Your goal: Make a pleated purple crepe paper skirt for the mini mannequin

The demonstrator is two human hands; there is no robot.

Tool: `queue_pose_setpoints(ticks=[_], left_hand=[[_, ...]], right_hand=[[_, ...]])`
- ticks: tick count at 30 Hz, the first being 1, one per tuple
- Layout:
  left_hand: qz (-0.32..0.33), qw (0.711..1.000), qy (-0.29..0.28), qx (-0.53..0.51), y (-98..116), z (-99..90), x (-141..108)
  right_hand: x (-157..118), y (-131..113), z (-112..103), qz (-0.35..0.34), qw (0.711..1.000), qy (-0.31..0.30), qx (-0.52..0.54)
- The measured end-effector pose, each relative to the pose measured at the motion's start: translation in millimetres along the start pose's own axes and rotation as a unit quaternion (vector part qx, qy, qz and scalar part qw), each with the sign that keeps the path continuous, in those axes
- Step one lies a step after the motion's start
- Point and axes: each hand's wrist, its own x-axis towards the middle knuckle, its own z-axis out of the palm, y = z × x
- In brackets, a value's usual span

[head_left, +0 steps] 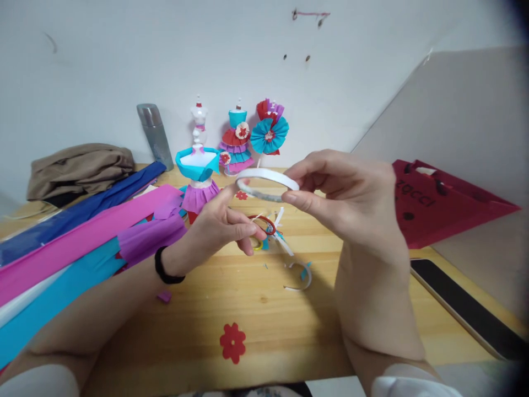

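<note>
My right hand (330, 193) pinches a white tape roll (264, 175), a thin ring held up above the table, between thumb and fingers. At the roll's left side, the raised index finger of my left hand (225, 220) touches or nearly touches it. The left thumb reaches forward, apart from that index finger, and the other fingers are loosely bent. Close to the left fingertips is a red ring (270, 225); whether they touch it I cannot tell. Part of a yellow ring (258, 243) shows below. White strips (284, 246) and a curled white strip (308, 281) lie beyond.
Colourful crepe paper (136, 215) covers the left side. Small dress forms in paper outfits (237, 138) stand at the back, beside a grey flask (155, 138) and brown cloth (82, 168). A red paper flower (232, 343) lies in front; a phone (463, 309) and red bag (438, 204) are right.
</note>
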Motion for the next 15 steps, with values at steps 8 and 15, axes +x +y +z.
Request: queue_pose_setpoints(ticks=[8, 15], left_hand=[[-0.066, 0.997, -0.029, 0.001, -6, 1.6, -2], [-0.054, 0.998, 0.013, 0.0, -6, 1.6, 1]], right_hand=[[-2, -3, -5, 0.005, 0.986, 0.069, 0.152], [8, 32, 14, 0.193, 0.903, 0.035, 0.382]])
